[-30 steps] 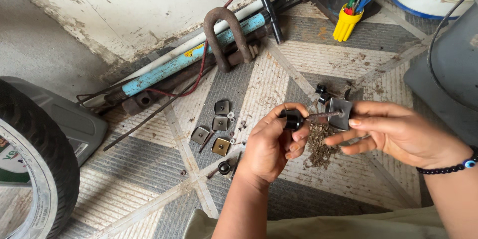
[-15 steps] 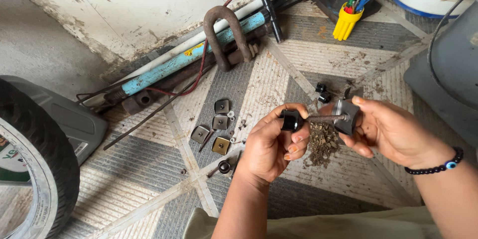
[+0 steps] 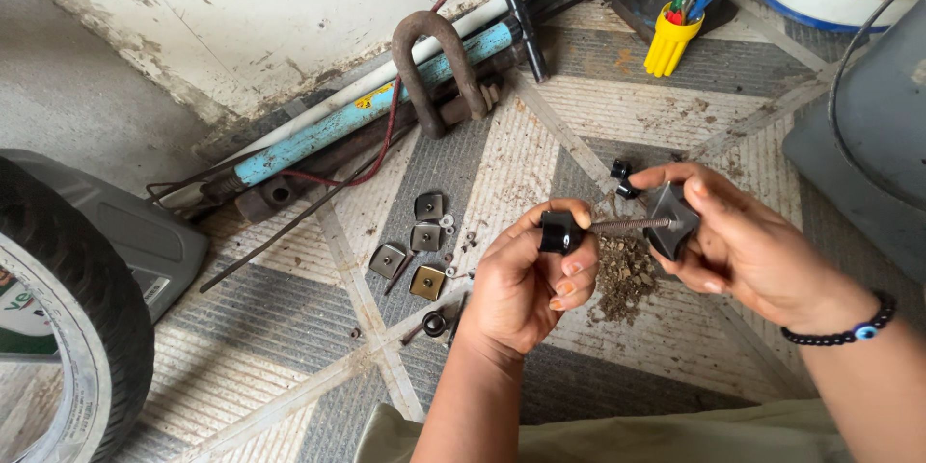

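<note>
My left hand (image 3: pixel 531 280) pinches a small black round nut (image 3: pixel 558 231) at the left end of a threaded bolt (image 3: pixel 627 226). My right hand (image 3: pixel 743 246) grips the black knob head (image 3: pixel 670 219) at the bolt's right end. The bolt lies level between the two hands, over a small pile of brown grit (image 3: pixel 622 275) on the patterned floor. A black bead bracelet (image 3: pixel 834 328) circles my right wrist. Two little black pieces (image 3: pixel 622 177) lie on the floor just beyond the right hand.
Several square metal plates (image 3: pixel 415 241) and washers lie left of my hands. A rusty shackle (image 3: pixel 434 68), a blue pipe (image 3: pixel 357 116) and a red cable rest along the wall. A tyre (image 3: pixel 68 328) is at the left, a yellow tool holder (image 3: pixel 670 39) at the back.
The hands have drawn slightly apart along the bolt, leaving more bare thread showing between the nut and the knob.
</note>
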